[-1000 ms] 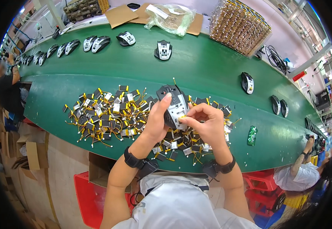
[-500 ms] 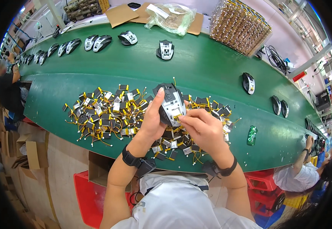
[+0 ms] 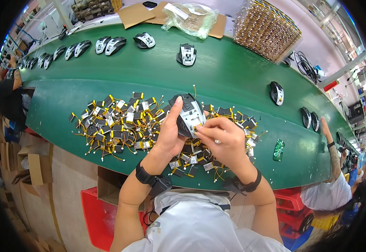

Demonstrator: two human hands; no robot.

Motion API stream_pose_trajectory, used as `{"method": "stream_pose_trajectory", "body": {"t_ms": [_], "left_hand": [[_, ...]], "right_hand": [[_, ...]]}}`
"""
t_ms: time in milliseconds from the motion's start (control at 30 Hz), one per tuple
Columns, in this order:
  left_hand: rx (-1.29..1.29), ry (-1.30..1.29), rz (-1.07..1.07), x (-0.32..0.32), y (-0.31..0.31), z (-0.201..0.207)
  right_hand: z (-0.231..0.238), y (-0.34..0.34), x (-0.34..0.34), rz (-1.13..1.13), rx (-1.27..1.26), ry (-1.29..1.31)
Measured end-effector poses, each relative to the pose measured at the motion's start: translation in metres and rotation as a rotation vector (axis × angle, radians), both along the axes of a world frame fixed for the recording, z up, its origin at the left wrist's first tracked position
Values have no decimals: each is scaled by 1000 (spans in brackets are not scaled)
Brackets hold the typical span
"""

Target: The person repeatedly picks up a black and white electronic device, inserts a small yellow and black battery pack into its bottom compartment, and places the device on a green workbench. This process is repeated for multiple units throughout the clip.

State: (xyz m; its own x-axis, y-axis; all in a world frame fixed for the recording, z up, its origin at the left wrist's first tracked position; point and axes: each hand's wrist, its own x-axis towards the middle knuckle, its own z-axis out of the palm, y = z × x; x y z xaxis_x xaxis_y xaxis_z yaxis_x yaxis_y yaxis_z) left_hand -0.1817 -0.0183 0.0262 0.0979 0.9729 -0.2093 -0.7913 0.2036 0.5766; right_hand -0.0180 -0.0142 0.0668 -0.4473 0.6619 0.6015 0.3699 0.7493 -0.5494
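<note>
My left hand (image 3: 170, 130) wraps round a partly built computer mouse (image 3: 187, 113), thumb along its black side. The mouse is tilted, its pale inner frame facing me. The fingertips of my right hand (image 3: 225, 136) are pinched together at the lower end of that frame. A small yellow piece shows there beside them; what the fingers hold is mostly hidden. Beneath and around both hands lies a pile of small battery packs (image 3: 120, 124), dark or silver, with yellow ends and thin wires with white connectors.
Other mouse shells (image 3: 187, 54) stand along the green bench (image 3: 233, 80). Cardboard and a clear plastic bag (image 3: 191, 21) lie at the back, near a tall stack of trays (image 3: 267, 31). A green piece (image 3: 278, 150) lies right. Co-workers sit at both sides; a red bin (image 3: 96, 222) stands below.
My hands stay at the mouse, with the right fingers shifting slightly at its lower end. At the right, a co-worker's arm has reached out toward the mice on the bench.
</note>
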Motion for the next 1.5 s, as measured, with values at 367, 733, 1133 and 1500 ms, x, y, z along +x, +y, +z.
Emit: {"method": "stream_pose_trajectory", "body": {"t_ms": [367, 733, 1133, 1500], "left_hand": [[-37, -11, 55, -4, 0, 4], [-99, 89, 211, -8, -2, 2], [-1, 9, 210, -13, -3, 13], [-33, 8, 260, -13, -7, 17]], "right_hand": [[-11, -4, -5, -63, 128, -79], [-21, -31, -29, -274, 324, -535], [-13, -27, -22, -169, 378, -403], [-19, -33, -45, -312, 340, -431]]}}
